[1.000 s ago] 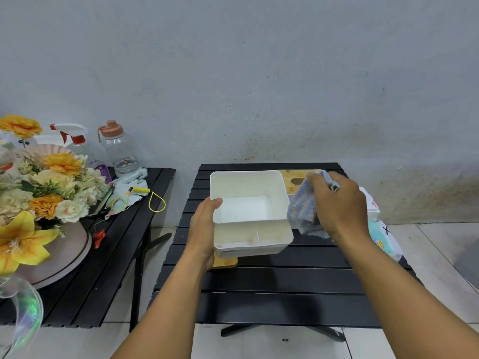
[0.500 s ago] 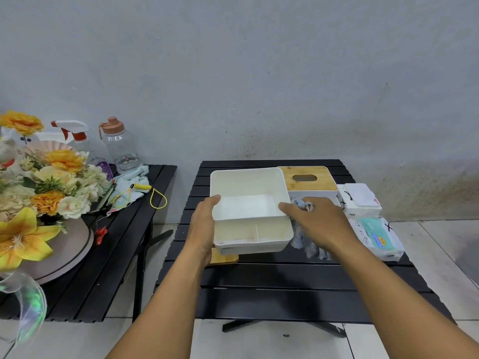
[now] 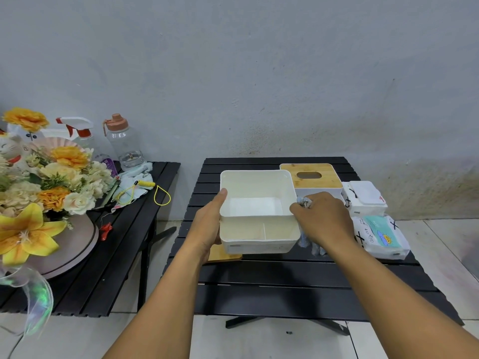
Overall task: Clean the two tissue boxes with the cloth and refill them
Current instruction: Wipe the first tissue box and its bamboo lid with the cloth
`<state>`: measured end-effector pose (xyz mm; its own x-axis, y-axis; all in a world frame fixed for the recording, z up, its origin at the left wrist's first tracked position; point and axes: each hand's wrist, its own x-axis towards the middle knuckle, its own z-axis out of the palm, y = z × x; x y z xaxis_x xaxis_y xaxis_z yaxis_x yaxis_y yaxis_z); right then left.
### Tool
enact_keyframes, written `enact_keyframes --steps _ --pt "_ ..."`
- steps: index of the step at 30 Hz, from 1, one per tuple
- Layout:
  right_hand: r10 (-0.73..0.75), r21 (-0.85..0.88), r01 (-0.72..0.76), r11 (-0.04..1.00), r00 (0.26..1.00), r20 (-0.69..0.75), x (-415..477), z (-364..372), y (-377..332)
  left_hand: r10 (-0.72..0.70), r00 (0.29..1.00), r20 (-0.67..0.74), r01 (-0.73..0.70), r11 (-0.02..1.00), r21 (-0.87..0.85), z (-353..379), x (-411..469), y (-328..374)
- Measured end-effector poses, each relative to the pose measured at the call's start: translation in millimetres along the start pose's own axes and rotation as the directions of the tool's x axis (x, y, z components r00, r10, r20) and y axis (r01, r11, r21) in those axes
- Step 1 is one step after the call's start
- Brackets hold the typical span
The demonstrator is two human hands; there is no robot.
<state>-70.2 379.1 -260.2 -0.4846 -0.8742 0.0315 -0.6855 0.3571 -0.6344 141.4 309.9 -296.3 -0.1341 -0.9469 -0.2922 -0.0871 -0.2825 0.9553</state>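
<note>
An open white tissue box (image 3: 255, 190), lid off and tilted toward me, is gripped at its left wall by my left hand (image 3: 208, 226). My right hand (image 3: 322, 220) holds a blue-grey cloth (image 3: 305, 203) against the box's right outer wall; cloth ends hang below the hand. Behind it stands the second tissue box (image 3: 311, 177), white with a bamboo lid and an oval slot. A bamboo lid (image 3: 223, 255) lies under the open box. Two tissue packs (image 3: 364, 196) (image 3: 379, 235) lie at the right.
The boxes are on a black slatted table (image 3: 285, 286). A second black table (image 3: 85, 275) on the left carries a flower arrangement (image 3: 39, 182), a spray bottle (image 3: 80, 130), a water bottle (image 3: 124, 146) and a cloth with a yellow cord (image 3: 140, 186). A grey wall runs close behind.
My right hand has brought the cloth down from in front of the bamboo-lidded box to the open box's right wall. The left hand and the open box stay put.
</note>
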Motion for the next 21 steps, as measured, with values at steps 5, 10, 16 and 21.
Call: enact_keyframes --steps 5,10,16,21 --pt "0.020 -0.006 -0.020 1.000 0.999 -0.047 3.9 1.0 3.6 -0.026 0.997 -0.068 0.025 0.999 -0.020 -6.8 1.7 -0.6" --pt "0.024 -0.022 -0.026 0.999 0.998 -0.059 5.5 -0.1 6.3 0.077 0.968 -0.240 -0.026 0.978 0.209 -15.2 10.3 -13.0" --pt "0.020 0.000 -0.020 1.000 0.998 -0.059 3.6 1.0 13.6 0.212 0.970 -0.122 -0.055 0.674 0.737 -22.1 16.6 -30.9" --pt "0.023 -0.026 -0.025 0.999 0.998 -0.064 -0.3 2.4 25.3 0.060 0.998 0.034 -0.054 0.386 0.921 -16.4 16.3 -40.9"
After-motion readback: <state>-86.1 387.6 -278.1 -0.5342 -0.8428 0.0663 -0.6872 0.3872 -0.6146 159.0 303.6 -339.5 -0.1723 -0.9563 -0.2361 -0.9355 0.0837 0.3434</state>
